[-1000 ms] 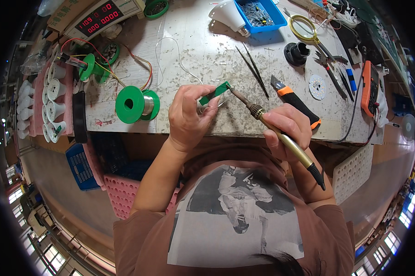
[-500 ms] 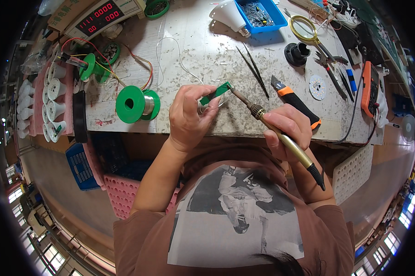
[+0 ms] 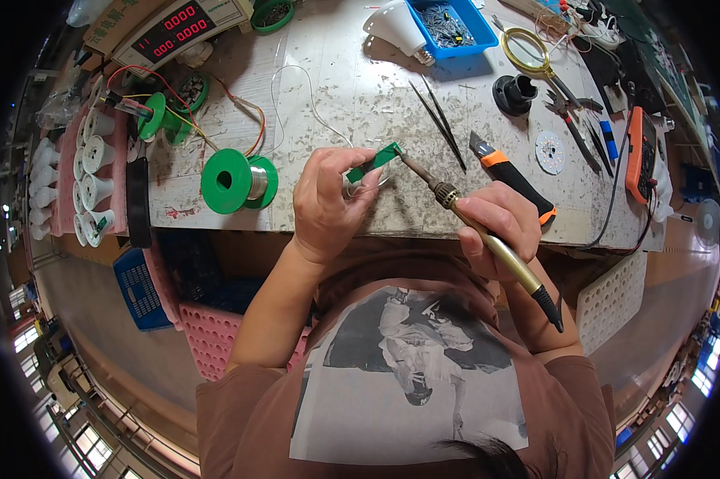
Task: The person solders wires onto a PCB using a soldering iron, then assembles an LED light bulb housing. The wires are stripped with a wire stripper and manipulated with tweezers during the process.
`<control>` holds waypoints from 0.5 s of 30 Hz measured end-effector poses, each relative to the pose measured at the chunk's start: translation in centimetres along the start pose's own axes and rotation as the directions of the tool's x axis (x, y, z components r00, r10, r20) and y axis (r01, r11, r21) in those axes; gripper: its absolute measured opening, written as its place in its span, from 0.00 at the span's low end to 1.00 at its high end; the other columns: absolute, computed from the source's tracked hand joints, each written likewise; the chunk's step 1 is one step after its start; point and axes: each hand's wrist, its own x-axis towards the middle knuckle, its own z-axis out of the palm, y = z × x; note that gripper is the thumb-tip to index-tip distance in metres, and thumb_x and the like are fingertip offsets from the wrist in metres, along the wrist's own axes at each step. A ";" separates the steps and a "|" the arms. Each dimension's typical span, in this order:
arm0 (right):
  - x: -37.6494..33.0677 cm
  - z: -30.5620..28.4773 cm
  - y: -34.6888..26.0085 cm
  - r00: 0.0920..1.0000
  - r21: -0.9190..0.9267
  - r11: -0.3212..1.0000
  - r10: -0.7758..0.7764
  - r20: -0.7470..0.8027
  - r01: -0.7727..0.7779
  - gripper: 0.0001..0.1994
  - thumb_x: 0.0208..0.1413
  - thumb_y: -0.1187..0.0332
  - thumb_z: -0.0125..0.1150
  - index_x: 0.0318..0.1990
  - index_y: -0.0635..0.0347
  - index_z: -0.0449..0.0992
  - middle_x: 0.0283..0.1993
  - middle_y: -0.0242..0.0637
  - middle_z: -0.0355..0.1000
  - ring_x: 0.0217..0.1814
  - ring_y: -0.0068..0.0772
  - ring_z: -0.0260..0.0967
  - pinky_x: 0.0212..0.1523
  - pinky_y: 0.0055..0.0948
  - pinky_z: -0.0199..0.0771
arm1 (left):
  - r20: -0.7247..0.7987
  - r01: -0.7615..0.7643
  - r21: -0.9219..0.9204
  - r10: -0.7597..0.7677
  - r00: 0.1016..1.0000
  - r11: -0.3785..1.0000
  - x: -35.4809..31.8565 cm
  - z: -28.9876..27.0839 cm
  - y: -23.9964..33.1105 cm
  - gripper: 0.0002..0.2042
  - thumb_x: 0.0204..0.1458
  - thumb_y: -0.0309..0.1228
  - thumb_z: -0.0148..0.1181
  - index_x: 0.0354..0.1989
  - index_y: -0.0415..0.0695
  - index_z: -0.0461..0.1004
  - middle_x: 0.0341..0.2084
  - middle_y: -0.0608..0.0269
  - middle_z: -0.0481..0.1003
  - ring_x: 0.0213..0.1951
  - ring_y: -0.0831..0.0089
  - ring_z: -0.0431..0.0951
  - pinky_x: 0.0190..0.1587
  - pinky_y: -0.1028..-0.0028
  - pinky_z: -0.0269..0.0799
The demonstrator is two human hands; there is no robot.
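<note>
Fingers point(image 3: 358, 177) pinch green board point(image 3: 373, 162) near the bench edge point(image 3: 360, 231).

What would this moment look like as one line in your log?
left hand: holds small green circuit board | right hand: holds soldering iron, tip at board's end | nearby: green solder spool, tweezers

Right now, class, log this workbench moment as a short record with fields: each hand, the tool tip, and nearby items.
Left hand: grips a small green circuit board
Right hand: holds a soldering iron like a pen
Tool tip: at the board's upper end
Left of hands: green solder spool on the worn bench
Right of hands: tweezers, orange utility knife
Far edge: blue parts tray
</note>
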 end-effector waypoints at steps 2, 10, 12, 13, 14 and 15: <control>0.0 0.1 0.1 1.000 0.001 1.000 -0.001 -0.002 0.001 0.10 0.55 0.67 0.67 0.41 0.63 0.78 0.28 0.38 0.74 0.23 0.36 0.71 0.22 0.31 0.70 | 0.011 0.002 0.009 -0.002 1.000 1.000 0.0 0.0 0.0 0.22 0.44 0.17 0.71 0.44 0.42 0.66 0.37 0.56 0.80 0.33 0.66 0.78 0.37 0.71 0.76; -0.1 0.0 0.1 1.000 -0.008 1.000 -0.002 -0.004 0.002 0.10 0.56 0.66 0.67 0.41 0.62 0.78 0.28 0.37 0.74 0.23 0.35 0.71 0.22 0.30 0.70 | 0.006 -0.009 0.009 0.009 1.000 1.000 0.0 0.1 -0.1 0.23 0.43 0.17 0.71 0.44 0.42 0.66 0.37 0.56 0.80 0.33 0.67 0.77 0.37 0.71 0.75; -0.1 0.0 0.1 1.000 -0.005 1.000 -0.008 -0.008 0.008 0.10 0.56 0.66 0.67 0.41 0.62 0.78 0.28 0.37 0.74 0.23 0.35 0.71 0.22 0.30 0.70 | 0.001 -0.009 -0.001 0.009 1.000 1.000 -0.1 0.0 -0.1 0.23 0.43 0.16 0.71 0.45 0.42 0.65 0.38 0.56 0.80 0.33 0.67 0.78 0.37 0.71 0.75; -0.1 0.0 0.1 1.000 -0.006 1.000 -0.009 -0.010 0.009 0.10 0.56 0.66 0.67 0.41 0.62 0.78 0.28 0.37 0.74 0.23 0.35 0.71 0.22 0.30 0.70 | -0.004 -0.008 -0.010 0.008 1.000 1.000 -0.1 0.0 -0.1 0.23 0.43 0.16 0.71 0.45 0.42 0.65 0.38 0.56 0.80 0.34 0.67 0.78 0.37 0.71 0.75; 0.0 -0.1 0.1 1.000 -0.001 1.000 -0.015 -0.009 0.015 0.11 0.56 0.66 0.67 0.41 0.62 0.78 0.28 0.37 0.74 0.23 0.35 0.71 0.22 0.30 0.70 | -0.005 -0.010 -0.011 0.010 1.000 1.000 -0.1 0.0 -0.1 0.23 0.43 0.16 0.71 0.45 0.42 0.65 0.38 0.56 0.80 0.34 0.67 0.78 0.37 0.71 0.75; 0.0 -0.2 0.0 1.000 0.003 1.000 -0.022 -0.009 0.022 0.11 0.56 0.66 0.67 0.41 0.63 0.78 0.28 0.37 0.74 0.23 0.34 0.71 0.22 0.30 0.70 | -0.016 -0.017 -0.028 0.017 1.000 0.999 -0.1 0.0 -0.1 0.23 0.44 0.16 0.71 0.46 0.42 0.65 0.38 0.55 0.80 0.35 0.66 0.78 0.38 0.71 0.76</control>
